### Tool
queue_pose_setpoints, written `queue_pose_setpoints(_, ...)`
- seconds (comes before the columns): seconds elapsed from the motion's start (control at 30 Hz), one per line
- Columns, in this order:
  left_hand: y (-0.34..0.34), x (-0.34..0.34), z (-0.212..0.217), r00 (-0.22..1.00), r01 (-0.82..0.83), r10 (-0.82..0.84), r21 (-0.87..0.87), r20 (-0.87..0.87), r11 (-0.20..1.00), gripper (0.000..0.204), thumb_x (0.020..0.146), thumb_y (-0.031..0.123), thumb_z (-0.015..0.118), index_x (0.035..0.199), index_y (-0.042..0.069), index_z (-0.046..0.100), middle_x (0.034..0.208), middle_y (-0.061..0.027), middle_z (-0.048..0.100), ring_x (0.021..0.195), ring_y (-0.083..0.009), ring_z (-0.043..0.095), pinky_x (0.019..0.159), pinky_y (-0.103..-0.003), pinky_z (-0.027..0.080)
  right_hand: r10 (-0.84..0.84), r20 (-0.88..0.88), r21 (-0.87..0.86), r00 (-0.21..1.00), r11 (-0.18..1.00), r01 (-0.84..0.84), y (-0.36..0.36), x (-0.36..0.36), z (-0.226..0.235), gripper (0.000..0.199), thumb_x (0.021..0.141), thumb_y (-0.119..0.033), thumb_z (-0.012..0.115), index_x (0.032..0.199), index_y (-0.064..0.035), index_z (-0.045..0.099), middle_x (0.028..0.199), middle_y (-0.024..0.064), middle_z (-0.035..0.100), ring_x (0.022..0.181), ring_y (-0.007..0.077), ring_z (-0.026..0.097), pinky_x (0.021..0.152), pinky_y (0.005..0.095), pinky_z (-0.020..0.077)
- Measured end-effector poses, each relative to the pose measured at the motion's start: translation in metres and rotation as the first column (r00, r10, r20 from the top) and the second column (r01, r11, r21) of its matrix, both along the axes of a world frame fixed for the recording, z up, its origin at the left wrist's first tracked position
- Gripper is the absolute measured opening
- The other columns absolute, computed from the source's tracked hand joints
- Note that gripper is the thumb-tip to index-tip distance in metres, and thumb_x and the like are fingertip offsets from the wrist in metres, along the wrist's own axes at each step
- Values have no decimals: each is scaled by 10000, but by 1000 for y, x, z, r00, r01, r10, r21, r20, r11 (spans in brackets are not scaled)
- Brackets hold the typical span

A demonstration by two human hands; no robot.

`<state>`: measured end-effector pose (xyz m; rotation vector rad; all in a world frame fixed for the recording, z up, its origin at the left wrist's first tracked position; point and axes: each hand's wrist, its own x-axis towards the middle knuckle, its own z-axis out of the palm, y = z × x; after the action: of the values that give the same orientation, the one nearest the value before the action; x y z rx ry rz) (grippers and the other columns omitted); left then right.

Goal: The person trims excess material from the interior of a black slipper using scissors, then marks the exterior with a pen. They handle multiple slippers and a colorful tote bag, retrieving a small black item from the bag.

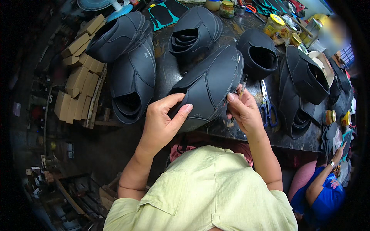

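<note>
A black stitched leather shoe upper [210, 82] lies in front of me on the dark workbench [169, 73]. My left hand [163, 119] pinches its lower left edge between thumb and fingers. My right hand [243, 111] holds a thin dark pen-like tool [242, 87] upright against the upper's right edge. My forearms come up from the lower edge, above my pale green shirt.
Stacks of black shoe uppers [129, 57] sit left, behind and right [302, 88]. Blue-handled scissors [267, 106] lie right of my right hand. Yellow-lidded jars [274, 24] stand at the back. Cardboard boxes [79, 77] pile up left. Another person in blue [323, 192] sits at lower right.
</note>
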<state>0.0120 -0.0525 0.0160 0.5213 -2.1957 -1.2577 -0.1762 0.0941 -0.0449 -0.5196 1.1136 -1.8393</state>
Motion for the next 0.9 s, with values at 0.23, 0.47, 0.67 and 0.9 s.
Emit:
queue_pose_setpoints(0.23,-12,-8,8,996,61,-63,25,65,998,212,951,105,691,1059,-77,704,871,-116,740,781,-90,639,693,-250,498,-37,-43,31,998,999,38,4,-2,-1,304,997,-199,675,1257,-62,597,893,7,700,544,11,516,511,177,462)
queue_pose_setpoints(0.47,-15,-6,2,998,52,-57,118,41,992,227,946,107,707,1069,-84,706,905,-89,750,836,-77,643,747,-241,508,-44,-112,38,993,998,48,3,-2,-5,275,992,-181,671,1228,-58,601,843,-18,686,547,2,488,518,170,440)
queue_pose_setpoints(0.67,-21,4,1,995,97,-103,306,4,947,254,941,100,719,1123,-75,685,969,-46,741,892,-68,631,808,-252,510,-55,-70,85,996,994,61,12,-4,-14,265,978,-178,682,1199,-64,591,793,-44,638,552,6,472,526,181,435)
queue_pose_setpoints(0.9,-7,6,4,943,283,-293,84,157,955,231,887,76,722,1076,-41,660,860,-92,676,822,-130,623,782,-292,501,-79,-106,254,991,962,103,39,-6,-31,363,956,-149,694,1275,-40,560,842,-19,619,598,30,509,524,187,446)
